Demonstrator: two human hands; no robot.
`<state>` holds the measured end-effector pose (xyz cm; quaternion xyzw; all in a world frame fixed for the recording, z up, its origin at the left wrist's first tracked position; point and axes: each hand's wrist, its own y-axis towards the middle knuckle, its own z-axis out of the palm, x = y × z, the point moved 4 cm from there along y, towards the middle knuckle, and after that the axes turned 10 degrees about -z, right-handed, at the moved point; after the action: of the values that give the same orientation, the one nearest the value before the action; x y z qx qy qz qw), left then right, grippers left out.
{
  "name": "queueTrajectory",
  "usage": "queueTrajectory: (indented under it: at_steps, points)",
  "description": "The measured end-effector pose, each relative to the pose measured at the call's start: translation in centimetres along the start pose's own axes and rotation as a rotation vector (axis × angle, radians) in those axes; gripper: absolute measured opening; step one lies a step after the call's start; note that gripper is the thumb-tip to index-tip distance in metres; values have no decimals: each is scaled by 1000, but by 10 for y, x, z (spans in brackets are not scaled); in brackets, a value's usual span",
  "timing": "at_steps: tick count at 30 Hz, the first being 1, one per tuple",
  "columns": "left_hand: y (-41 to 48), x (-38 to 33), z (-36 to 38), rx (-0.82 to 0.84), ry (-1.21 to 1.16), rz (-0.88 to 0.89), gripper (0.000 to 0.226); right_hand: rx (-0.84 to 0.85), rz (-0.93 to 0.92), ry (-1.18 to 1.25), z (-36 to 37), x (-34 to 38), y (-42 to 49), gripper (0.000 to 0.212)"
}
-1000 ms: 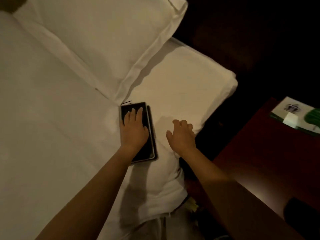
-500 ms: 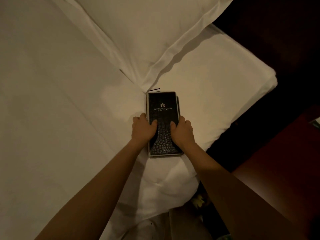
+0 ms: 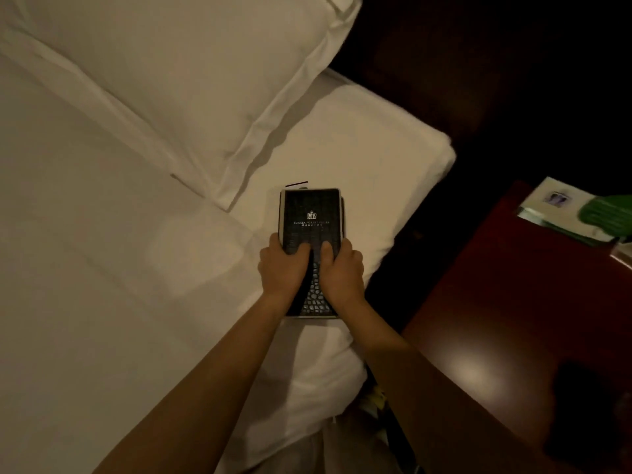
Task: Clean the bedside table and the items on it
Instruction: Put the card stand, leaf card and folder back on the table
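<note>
Both hands clamp the black folder [image 3: 310,213] over the bed [image 3: 102,268], left hand [image 3: 283,268] and right hand [image 3: 342,268] side by side. Bedside table [image 3: 513,285] sits right of them.

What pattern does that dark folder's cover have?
Black, with a scaly, crocodile-skin texture and a small white crest; the folder shows best in the head view.
</note>
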<state>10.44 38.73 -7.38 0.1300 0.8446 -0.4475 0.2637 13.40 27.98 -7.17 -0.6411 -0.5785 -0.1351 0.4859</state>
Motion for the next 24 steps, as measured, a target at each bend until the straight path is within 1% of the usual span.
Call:
queueTrajectory:
  at_steps: [5,9,10,14,18,24]
  points:
    - [-36,-36,63,123,36,132,44,-158,69,120,-68,-33,-5,53]
    - [-70,-51,130,219,126,214,37,-279,145,152,-126,-74,-18,56]
    - [-77,-51,147,241,154,229,39,-300,166,157,-139,-86,-22,57]
    - [-102,-46,203,324,280,254,61,-366,240,210,-177,-129,-41,57]
    - [-121,-38,242,353,412,264,60,-411,298,247,-198,-163,-53,58]
    - [-126,-30,269,370,490,317,67,-392,321,278,-206,-193,-54,59]
